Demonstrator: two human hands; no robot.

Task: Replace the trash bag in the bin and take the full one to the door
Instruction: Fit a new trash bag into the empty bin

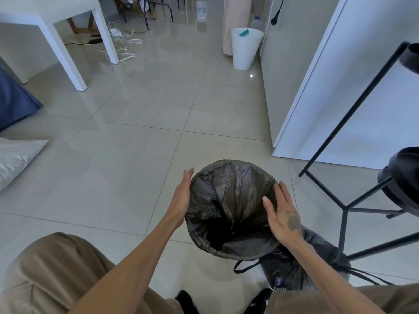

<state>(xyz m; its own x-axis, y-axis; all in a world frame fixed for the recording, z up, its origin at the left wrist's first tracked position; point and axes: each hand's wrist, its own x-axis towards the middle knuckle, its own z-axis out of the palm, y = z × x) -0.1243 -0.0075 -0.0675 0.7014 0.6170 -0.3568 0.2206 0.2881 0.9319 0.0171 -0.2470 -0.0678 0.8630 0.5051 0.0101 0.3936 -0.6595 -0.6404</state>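
Note:
A bin stands on the floor in front of me, lined with a dark grey trash bag (229, 200) whose edge is folded over the rim all round. My left hand (181, 196) lies flat against the outside of the bag on the bin's left side, fingers straight. My right hand (283, 211) rests on the right rim, fingers spread over the plastic and thumb inside the opening. A full black bag (301, 266) with loose drawstrings lies on the floor just right of the bin, under my right forearm.
A black metal stand (344, 200) rises close on the right. A white cabinet (340, 87) is behind it. A white waste bin (246, 48) stands farther back, a white table (68, 41) with cables at far left, and cushions (15, 155) on the left.

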